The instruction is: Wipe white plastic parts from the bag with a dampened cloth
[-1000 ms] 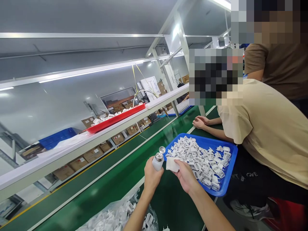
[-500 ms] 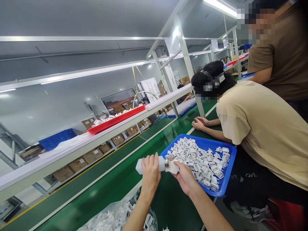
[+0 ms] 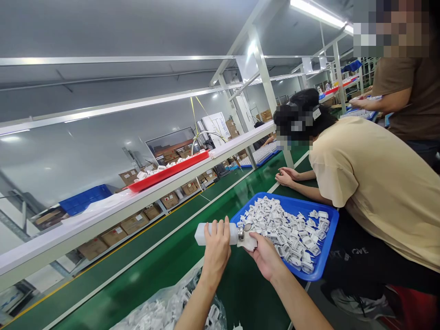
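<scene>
My left hand point(image 3: 217, 247) is wrapped round a translucent white bottle point(image 3: 200, 234), which lies tilted on its side with its metal cap point(image 3: 241, 233) pointing right. Against the cap is a white cloth point(image 3: 248, 243), pinched in my right hand point(image 3: 266, 255). Just to the right, a blue tray point(image 3: 325, 263) holds a heap of small white plastic parts point(image 3: 285, 224). A clear plastic bag point(image 3: 165, 305) with more white parts lies below and left of my left hand.
A person in a beige shirt point(image 3: 371, 169) leans on the green surface point(image 3: 151, 268) beyond the tray. Another person in brown point(image 3: 405, 101) stands behind. A red tray point(image 3: 168, 172) of white parts rests on the raised shelf point(image 3: 85, 229).
The person in brown has shifted right, and their hands now show over a far tray. My hands, the bottle and the cloth have barely moved.
</scene>
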`<action>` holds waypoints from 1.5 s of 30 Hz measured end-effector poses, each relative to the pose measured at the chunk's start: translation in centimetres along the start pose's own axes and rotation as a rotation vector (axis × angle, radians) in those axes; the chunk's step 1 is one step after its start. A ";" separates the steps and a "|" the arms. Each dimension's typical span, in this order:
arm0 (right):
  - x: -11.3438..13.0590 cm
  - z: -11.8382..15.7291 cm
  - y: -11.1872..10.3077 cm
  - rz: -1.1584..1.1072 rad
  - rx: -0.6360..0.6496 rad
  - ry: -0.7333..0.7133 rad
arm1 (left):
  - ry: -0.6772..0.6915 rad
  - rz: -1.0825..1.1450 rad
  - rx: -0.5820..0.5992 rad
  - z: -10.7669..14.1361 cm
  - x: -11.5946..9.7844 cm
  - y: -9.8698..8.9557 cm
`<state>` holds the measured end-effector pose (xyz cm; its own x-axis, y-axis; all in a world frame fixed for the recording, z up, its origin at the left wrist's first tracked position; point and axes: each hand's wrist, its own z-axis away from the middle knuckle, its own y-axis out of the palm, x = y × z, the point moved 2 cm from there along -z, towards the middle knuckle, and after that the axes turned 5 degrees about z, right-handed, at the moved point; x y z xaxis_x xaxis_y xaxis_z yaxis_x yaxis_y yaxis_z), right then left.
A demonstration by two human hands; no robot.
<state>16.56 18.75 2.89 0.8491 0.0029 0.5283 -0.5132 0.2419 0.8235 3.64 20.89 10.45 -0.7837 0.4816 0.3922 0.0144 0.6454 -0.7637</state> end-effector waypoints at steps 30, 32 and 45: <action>-0.5 4.9 -4.5 0.154 -0.065 0.132 | -1.069 0.975 -0.210 3.3 2.4 13.4; -0.3 5.4 -4.7 0.183 -0.064 0.159 | -1.084 0.996 -0.218 3.1 2.1 12.9; -2.7 7.8 -9.3 0.338 -0.067 0.275 | -1.018 1.020 -0.421 14.3 -5.3 -1.2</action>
<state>18.04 8.92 -4.63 0.6411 0.3483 0.6838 -0.7664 0.2455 0.5936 -1.10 9.09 1.95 -0.4091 0.3246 -0.8528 0.8397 0.4998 -0.2125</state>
